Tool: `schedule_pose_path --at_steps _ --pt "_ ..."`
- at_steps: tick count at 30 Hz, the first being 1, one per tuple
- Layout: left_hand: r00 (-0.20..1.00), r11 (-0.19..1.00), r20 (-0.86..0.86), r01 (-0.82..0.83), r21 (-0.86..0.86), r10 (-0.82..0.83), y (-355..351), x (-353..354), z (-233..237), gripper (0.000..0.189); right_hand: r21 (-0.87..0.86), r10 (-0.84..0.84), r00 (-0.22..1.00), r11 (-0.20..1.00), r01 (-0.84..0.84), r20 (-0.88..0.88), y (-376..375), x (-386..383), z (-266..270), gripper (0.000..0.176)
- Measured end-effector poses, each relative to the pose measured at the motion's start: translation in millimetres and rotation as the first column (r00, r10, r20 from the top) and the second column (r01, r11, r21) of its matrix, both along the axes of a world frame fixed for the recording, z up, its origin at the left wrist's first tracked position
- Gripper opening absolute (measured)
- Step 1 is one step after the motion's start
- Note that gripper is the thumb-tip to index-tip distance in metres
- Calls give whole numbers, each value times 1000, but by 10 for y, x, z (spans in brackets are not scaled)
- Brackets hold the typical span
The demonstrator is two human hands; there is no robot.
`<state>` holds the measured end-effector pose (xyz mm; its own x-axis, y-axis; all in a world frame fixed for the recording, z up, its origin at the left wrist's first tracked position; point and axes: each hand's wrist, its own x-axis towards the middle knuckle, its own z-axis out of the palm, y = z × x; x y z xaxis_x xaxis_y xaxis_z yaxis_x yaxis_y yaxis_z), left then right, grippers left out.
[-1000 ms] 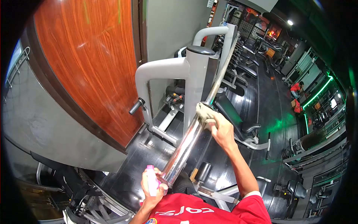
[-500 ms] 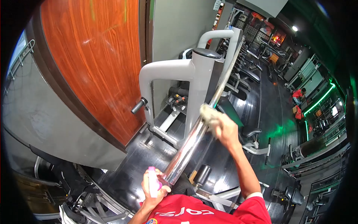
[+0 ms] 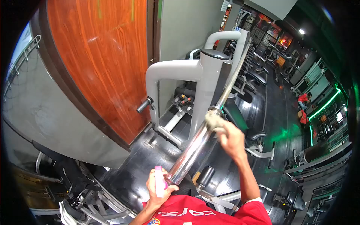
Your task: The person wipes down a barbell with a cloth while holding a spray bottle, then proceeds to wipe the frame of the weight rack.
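A long barbell (image 3: 190, 152) stretches from near my chest up toward the weight bench frame, its thick shiny sleeve closest to me. My right hand (image 3: 231, 140) is closed around a pale, crumpled cloth (image 3: 215, 120), which presses on the sleeve just below the collar (image 3: 215, 109). Down at the sleeve's near end, my left hand (image 3: 159, 186) grips a white and pink spray bottle (image 3: 160, 180). The left thumb lies against the tip of the sleeve. Part of the bottle is covered by my fingers.
Behind the bar stands a grey rack frame (image 3: 207, 80) with a black peg (image 3: 144, 104). A wooden door (image 3: 101, 60) is at left. Benches and a dumbbell row extend along the dark floor (image 3: 279, 116). A person in red (image 3: 303, 99) is low down at far right.
The cloth in my right hand has slid a little down the sleeve toward me, baring the collar. My left hand keeps its hold on the spray bottle. The whole view has shifted slightly.
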<state>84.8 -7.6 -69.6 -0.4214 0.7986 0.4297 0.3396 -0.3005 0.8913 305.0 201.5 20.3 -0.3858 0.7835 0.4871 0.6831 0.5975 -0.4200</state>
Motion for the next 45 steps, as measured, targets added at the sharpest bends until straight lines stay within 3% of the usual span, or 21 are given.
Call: schedule_pose_path --at_steps 5,9,13,15,18,19,20,22,23,25,27,29,32,33,35,36,37,39,41,43,45 --pt "986 999 -161 -35 4 35 33 27 131 61 -62 -126 932 992 112 -341 -199 64 60 34" --pt "901 997 -427 -53 59 73 61 -29 304 57 -102 -57 944 995 25 -324 -200 102 100 35" --pt "773 975 -633 158 157 -23 72 -178 180 51 -78 -24 959 997 2 -283 0 58 179 36" --pt "835 967 -541 210 145 -101 100 -213 323 51 -64 -90 990 994 83 -106 137 38 178 33" --pt "911 981 -389 178 78 -135 34 -311 309 53 -148 -27 999 989 21 -37 31 -91 136 24" --pt "937 987 -330 142 74 -111 42 -331 298 53 -20 91 995 996 -92 -41 -67 -99 -4 35" --pt "930 975 299 222 3 -213 -47 -245 205 43 -17 192 981 981 -192 37 -315 -189 38 39" --pt "914 977 352 214 2 -201 -124 -261 56 36 -53 468 878 884 -465 97 -760 -301 -66 50" --pt "895 978 403 210 -5 -191 -140 -287 25 33 -152 499 810 866 -475 309 -1017 -340 127 58" --pt "921 980 340 201 9 -192 -192 -309 82 31 -94 472 802 876 -473 367 -1024 -350 184 59" --pt "956 986 253 161 -29 -149 -257 -347 51 31 -36 411 874 908 -416 258 -658 -254 55 56" --pt "930 986 340 164 -41 -141 -275 -343 141 30 119 206 970 968 -222 129 -259 -160 -27 55" --pt "916 974 332 202 101 -225 -294 -342 184 31 -14 -5 1000 1000 6 31 -16 -153 45 46" --pt "917 974 330 201 103 -224 -299 -340 207 31 -39 -38 982 998 46 184 -222 -259 195 37" --pt "915 976 340 214 46 -217 -319 -335 261 28 -91 221 944 975 -204 247 -619 -373 212 46" --pt "915 976 339 214 50 -218 -314 -334 275 28 -137 434 890 898 -417 137 -765 -379 89 50" --pt "909 978 364 210 22 -203 -305 -336 284 27 -263 550 807 828 -495 216 -943 -416 289 54" --pt "904 979 386 203 -6 -185 -280 -370 276 25 -271 516 785 854 -444 342 -916 -392 319 53" --pt "969 978 182 185 -97 -165 -287 -401 224 22 -112 384 901 923 -368 201 -517 -274 130 50" --pt "961 976 208 202 -81 -182 -308 -381 175 22 141 198 973 967 -214 120 -8 -135 64 45" --pt "952 974 231 217 -59 -198 -320 -340 167 22 226 -29 994 974 4 105 341 -68 111 44"
